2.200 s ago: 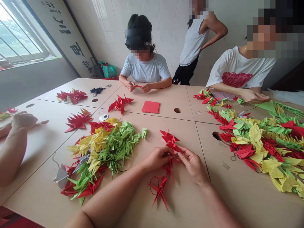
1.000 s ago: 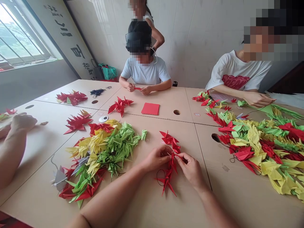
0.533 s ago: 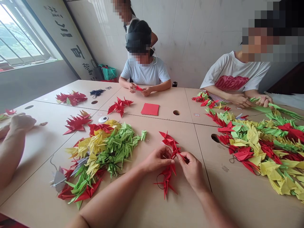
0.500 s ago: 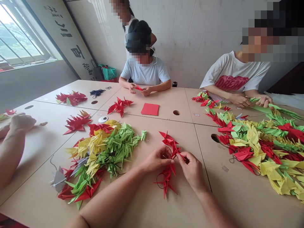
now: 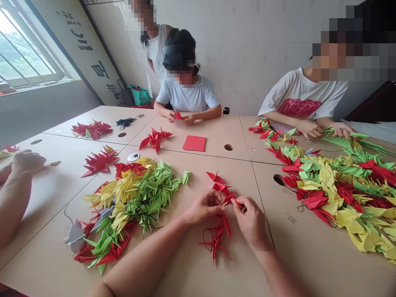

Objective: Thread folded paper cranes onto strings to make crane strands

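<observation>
1. Check your right hand (image 5: 252,218): thumb and index finger pinch a pointed tip of the middle red piece (image 5: 229,199).
2. Check your left hand (image 5: 206,206): the fingers curl in and the thumb extends at the same piece's near side. Whether they pinch paper or cord cannot be told.
3. Locate the middle red piece: it sits between your hands, in front of you, with the upper red pieces (image 5: 215,177) just beyond it and the lower red pieces (image 5: 216,243) on the table (image 5: 185,268) nearer you.
4. Note the change: compared with half a second ago, a gap is open below the middle piece, and a short run of black cord (image 5: 203,237) shows there. The cord also loops beside the lower pieces.
5. Interpretation: the middle piece now appears apart from its lower neighbours, so its position on the cord is easier to judge.
6. Surroundings: the mixed-colour pile (image 5: 161,185) lies left of your hands, unchanged; across the table, the standing person (image 5: 157,49) is now further left.
</observation>
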{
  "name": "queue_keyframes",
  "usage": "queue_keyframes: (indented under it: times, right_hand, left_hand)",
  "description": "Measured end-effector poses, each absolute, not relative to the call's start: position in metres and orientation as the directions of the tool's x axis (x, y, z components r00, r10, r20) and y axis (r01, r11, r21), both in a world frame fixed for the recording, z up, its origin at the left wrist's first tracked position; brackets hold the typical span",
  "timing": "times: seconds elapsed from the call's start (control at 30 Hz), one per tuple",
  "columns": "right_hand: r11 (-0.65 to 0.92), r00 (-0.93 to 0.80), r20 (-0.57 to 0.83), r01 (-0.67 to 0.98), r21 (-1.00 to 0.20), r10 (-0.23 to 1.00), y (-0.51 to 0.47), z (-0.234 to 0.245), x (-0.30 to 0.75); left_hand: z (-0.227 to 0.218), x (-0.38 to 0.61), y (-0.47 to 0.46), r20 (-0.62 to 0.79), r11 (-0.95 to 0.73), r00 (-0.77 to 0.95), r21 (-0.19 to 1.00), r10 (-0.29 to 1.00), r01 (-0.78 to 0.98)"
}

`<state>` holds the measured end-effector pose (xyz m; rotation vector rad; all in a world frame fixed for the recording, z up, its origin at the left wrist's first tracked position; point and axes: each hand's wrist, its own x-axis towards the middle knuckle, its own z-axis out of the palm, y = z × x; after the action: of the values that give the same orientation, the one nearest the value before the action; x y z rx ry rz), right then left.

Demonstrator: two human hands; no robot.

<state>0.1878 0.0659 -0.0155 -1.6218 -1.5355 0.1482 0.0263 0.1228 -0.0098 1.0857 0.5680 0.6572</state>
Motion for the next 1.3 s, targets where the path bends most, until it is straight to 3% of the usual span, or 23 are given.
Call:
queue_keyframes:
  times: [0.2, 0.37, 0.53, 0.73, 0.93, 1.3]
  right_hand:
    - [0.04, 0.307, 0.219, 0.496, -0.867, 0.926, 0.0666, -0.0165, 0.1874]
    - [-0.067, 0.254, 0.014, 0.309, -0.949, 0.967, 0.0685, -0.0148, 0.1875]
    - [-0.045, 0.147, -0.008, 0.248, -0.968, 0.989, 0.069, -0.0145, 0.1859]
    - [-0.056, 0.123, -0.026, 0.253, -0.966, 0.992, 0.0687, -0.0168, 0.1857]
    - [-0.071, 0.108, -0.048, 0.221, -0.973, 0.993, 0.0697, -0.0178, 0.1863]
    - [-0.153, 0.023, -0.151, 0.169, -0.974, 0.988, 0.0715, -0.0162, 0.1885]
  left_hand:
    - [-0.0079, 0.0269, 0.1243, -0.112, 0.289, 0.63, 0.939, 0.768, -0.186]
    - [-0.0113, 0.0239, 0.1273, -0.096, 0.162, 0.57, 0.985, 0.816, -0.067]
    - [-0.0159, 0.0234, 0.1289, -0.048, -0.017, 0.514, 0.993, 0.856, 0.12]
    - [-0.016, 0.0224, 0.1303, 0.014, -0.104, 0.478, 0.981, 0.878, 0.164]
    - [-0.0111, 0.0198, 0.1302, -0.053, -0.01, 0.623, 0.995, 0.78, 0.096]
    - [-0.0094, 0.0219, 0.1275, -0.061, 0.021, 0.604, 0.997, 0.795, 0.074]
